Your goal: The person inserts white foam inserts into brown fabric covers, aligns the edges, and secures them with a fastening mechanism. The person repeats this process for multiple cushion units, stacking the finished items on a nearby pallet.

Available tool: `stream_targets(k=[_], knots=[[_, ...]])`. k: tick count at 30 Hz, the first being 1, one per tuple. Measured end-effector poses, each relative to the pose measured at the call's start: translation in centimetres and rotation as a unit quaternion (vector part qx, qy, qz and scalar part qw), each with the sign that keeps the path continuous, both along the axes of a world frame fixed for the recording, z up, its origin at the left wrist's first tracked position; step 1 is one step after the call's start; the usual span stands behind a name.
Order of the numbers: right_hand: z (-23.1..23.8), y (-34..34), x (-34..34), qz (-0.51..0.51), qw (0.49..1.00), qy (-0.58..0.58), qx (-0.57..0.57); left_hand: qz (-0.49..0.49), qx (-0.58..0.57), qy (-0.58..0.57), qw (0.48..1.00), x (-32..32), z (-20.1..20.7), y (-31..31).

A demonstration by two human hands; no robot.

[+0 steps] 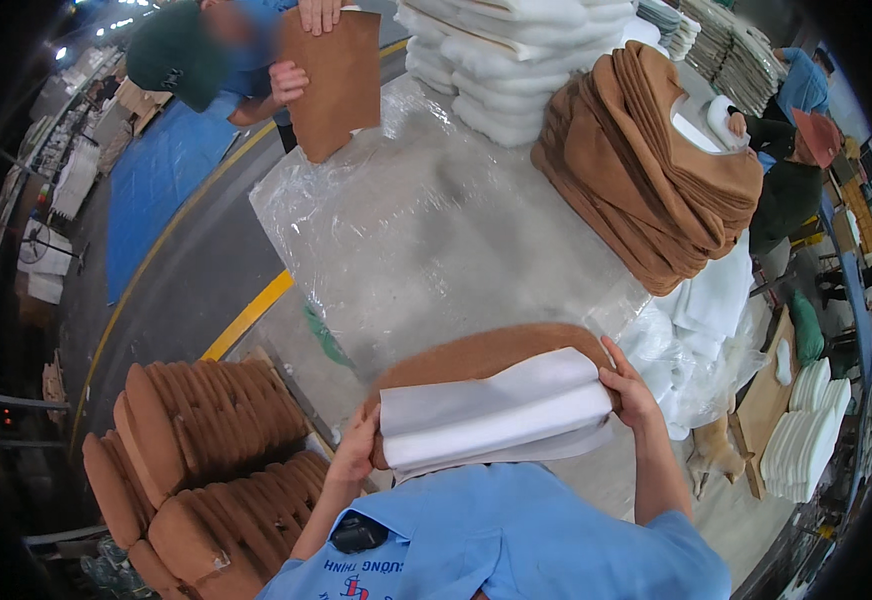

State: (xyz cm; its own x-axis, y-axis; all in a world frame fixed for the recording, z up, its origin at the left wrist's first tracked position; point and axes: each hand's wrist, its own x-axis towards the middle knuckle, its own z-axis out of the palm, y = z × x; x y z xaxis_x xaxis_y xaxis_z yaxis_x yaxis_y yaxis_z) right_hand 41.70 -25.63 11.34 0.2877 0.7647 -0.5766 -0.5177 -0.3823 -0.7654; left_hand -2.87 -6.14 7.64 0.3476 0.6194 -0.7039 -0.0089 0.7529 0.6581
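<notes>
Our left hand [358, 442] and right hand [632, 390] pinch a cover [486, 352]; pads [206, 420] left of it look done, the pile [646, 170] beyond it undone.

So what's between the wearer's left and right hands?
In the head view, a brown piece with white material along its near side, spanning from left hand to right hand.

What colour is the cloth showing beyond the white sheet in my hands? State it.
Brown; the cloth shows best in the head view.
</notes>
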Motion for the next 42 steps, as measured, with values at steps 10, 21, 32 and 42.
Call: stream_targets(k=[10,21,32,42], knots=[[-5.2,4.9,-1.8,-0.235,0.954,-0.104,0.151,0.106,0.219,-0.05,0.969,3.3,2.1,5.1],[-9.4,4.5,-2.5,-0.256,0.957,-0.022,0.134,0.184,0.218,-0.092,0.954,2.7,-1.6,3.0],[2.0,6.1,-2.1,0.451,0.804,-0.382,-0.07,-0.43,0.387,0.112,0.808,1.4,6.0,4.0],[0.3,8.7,-9.6,0.628,0.638,-0.443,-0.051,-0.613,0.373,0.274,0.64,5.8,0.3,4.9]])
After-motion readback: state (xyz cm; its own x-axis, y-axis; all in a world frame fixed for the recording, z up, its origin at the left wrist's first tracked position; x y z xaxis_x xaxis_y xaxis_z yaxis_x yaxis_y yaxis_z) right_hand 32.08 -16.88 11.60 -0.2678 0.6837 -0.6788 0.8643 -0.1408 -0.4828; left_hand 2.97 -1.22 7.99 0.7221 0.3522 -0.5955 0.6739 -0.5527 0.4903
